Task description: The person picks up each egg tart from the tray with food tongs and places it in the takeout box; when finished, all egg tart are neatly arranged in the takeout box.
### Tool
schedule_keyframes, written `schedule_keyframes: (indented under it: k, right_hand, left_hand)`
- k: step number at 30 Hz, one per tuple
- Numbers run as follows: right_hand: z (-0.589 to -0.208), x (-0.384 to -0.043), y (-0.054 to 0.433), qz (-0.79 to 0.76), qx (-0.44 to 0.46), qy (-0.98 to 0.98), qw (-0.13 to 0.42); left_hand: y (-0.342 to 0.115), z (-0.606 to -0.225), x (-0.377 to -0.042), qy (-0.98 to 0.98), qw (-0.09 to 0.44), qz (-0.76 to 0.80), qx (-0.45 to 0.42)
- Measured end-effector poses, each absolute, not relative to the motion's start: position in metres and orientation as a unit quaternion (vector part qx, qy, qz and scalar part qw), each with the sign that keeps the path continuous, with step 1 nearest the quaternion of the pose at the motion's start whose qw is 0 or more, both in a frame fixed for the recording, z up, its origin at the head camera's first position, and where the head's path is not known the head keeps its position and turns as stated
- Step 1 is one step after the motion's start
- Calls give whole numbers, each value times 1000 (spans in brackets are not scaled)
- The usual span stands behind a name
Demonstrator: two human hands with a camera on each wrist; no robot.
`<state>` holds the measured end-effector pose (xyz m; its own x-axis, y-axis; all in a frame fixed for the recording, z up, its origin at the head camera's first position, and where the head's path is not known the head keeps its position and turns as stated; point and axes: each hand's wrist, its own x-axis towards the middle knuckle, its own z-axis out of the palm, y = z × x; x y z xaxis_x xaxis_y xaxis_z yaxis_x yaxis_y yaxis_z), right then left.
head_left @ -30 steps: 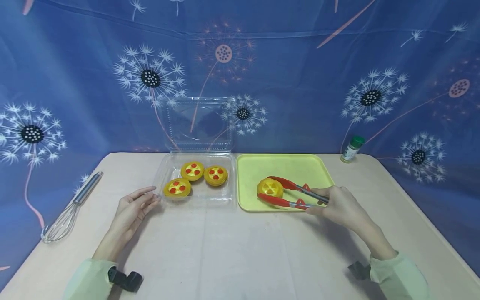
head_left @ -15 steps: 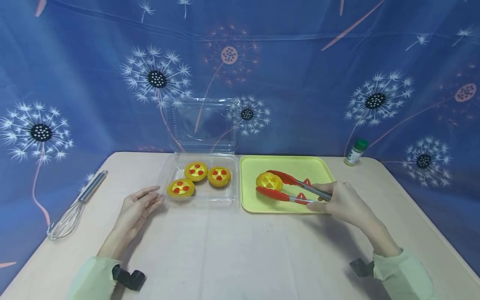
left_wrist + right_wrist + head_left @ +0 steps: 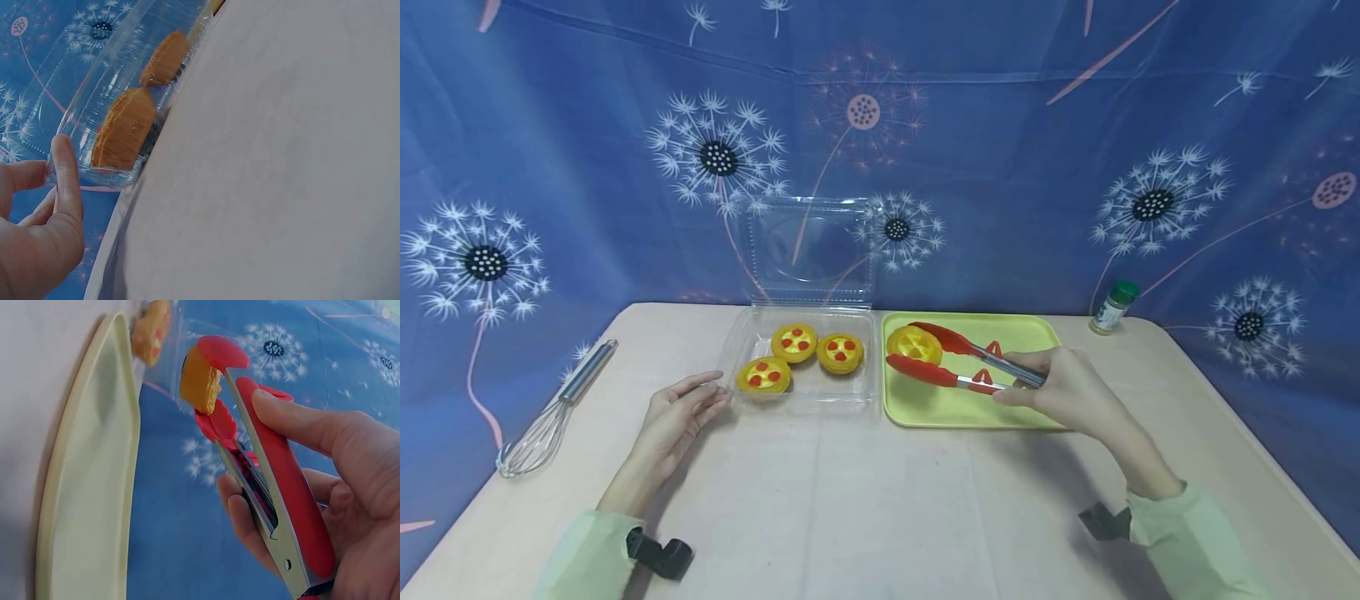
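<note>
The tart [image 3: 914,344] is a small round pastry, glossy yellow on top, with pale lobes divided by darker yellow lines; its side, seen from the right wrist, is orange-brown and finely ridged. It sits between the red ends of the tongs [image 3: 287,487], raised over the left part of a pale yellow tray [image 3: 955,410]. The hands are well apart: the right hand [image 3: 1071,396] grips the tongs, while the left hand [image 3: 672,421] pinches the near left edge of a clear container [image 3: 827,388], its lid standing open. Three other tarts [image 3: 840,354] lie inside, golden-rimmed with creamy yellow centres, each dotted with three red rounds.

At the far right of the surface [image 3: 880,500], a green-capped jar [image 3: 1115,308] bears a whitish label [image 3: 1109,317] with dark and green marks, its print too small to read. A metal whisk [image 3: 556,410] lies far left.
</note>
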<state>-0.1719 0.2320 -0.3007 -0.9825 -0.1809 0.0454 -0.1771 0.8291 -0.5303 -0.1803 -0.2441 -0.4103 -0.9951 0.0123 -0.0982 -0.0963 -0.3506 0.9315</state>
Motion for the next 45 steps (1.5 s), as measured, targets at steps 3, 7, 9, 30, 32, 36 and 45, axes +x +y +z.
schedule_keyframes:
  k: [3, 7, 9, 30, 32, 36, 45]
  right_hand:
    - [-300, -175, 221, -301, -101, 948, 18]
    - [-299, -178, 207, -318, -117, 940, 30]
    - [-299, -179, 199, -322, -130, 937, 30]
    - [-312, -210, 137, -345, -200, 912, 99]
    - [-313, -213, 135, -342, -199, 912, 105]
    - [-314, -218, 132, -333, -202, 914, 111]
    - [-309, -227, 128, -302, -229, 916, 127]
  left_hand:
    - [-244, -408, -180, 574, 34, 817, -40]
    - [-243, -406, -181, 581, 34, 811, -48]
    - [-242, -407, -181, 587, 35, 807, -52]
    - [-241, -410, -181, 571, 28, 818, -62]
    - [-240, -410, -181, 567, 25, 821, -63]
    - [-240, -409, -182, 569, 24, 820, -62]
    - [-240, -409, -181, 589, 28, 804, -69]
